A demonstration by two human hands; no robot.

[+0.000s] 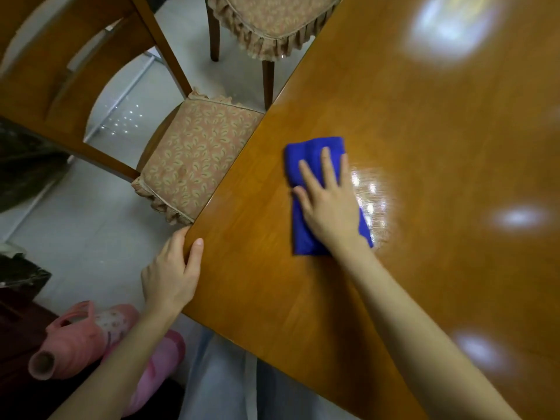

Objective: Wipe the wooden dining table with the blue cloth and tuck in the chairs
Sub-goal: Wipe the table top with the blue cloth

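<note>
Blue cloth lies under the right hand, fingers straight; left hand grips the table edge.

Head camera looks steeply down, close over the table corner

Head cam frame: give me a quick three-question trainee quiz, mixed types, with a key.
1. True or false: the right hand lies flat on the blue cloth, fingers straight.
2. What does the left hand hold? A) the corner edge of the table B) a chair back C) the blue cloth
3. Fill in: ___ cushioned chair seats show beside the table.

Key: 1. true; 2. A; 3. two
</note>
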